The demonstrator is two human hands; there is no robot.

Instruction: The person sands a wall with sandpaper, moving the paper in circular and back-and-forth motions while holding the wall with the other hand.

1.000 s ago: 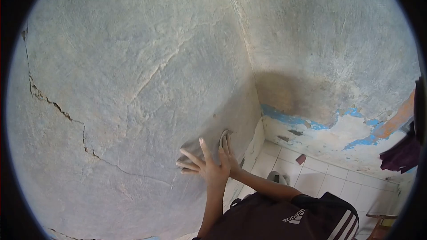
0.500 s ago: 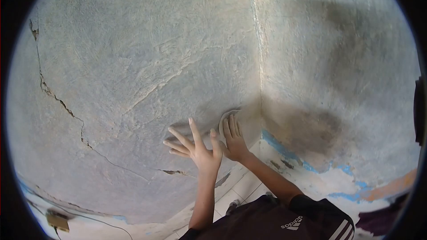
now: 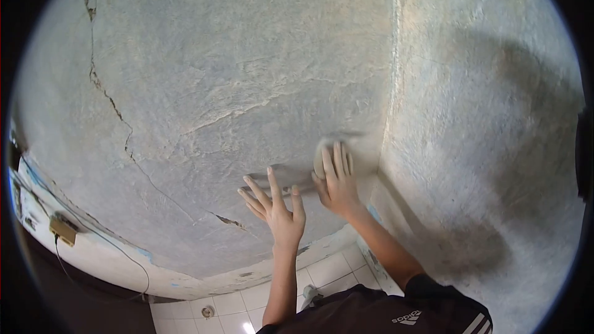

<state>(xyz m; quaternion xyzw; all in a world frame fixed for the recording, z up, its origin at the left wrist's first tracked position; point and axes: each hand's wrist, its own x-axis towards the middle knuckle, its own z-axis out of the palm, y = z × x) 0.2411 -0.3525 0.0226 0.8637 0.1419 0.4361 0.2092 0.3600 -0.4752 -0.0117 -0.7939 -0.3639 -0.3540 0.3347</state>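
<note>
In front of me is a rough grey plastered wall [image 3: 247,43]. My right hand [image 3: 338,188] lies flat over a rounded, pale grey-beige pad [image 3: 320,159], pressing it against the plaster near the corner. The pad's edge shows around the fingers; its face against the wall is hidden, and I cannot tell its material. To the left, my left hand [image 3: 281,216] is open, fingers spread and palm toward the wall, with the fingertips at the surface and a shadow beside them.
A second wall [image 3: 470,124] meets this one at the right. A long crack [image 3: 111,102] runs down the left side. Lower left, a small box [image 3: 62,229] with cables hangs on the wall. White floor tiles [image 3: 229,304] and a round drain [image 3: 208,312] lie below.
My view has shifted, showing more floor and the wall box higher up. My right hand and the pad have slid up the wall. My left hand stays spread near the plaster.
</note>
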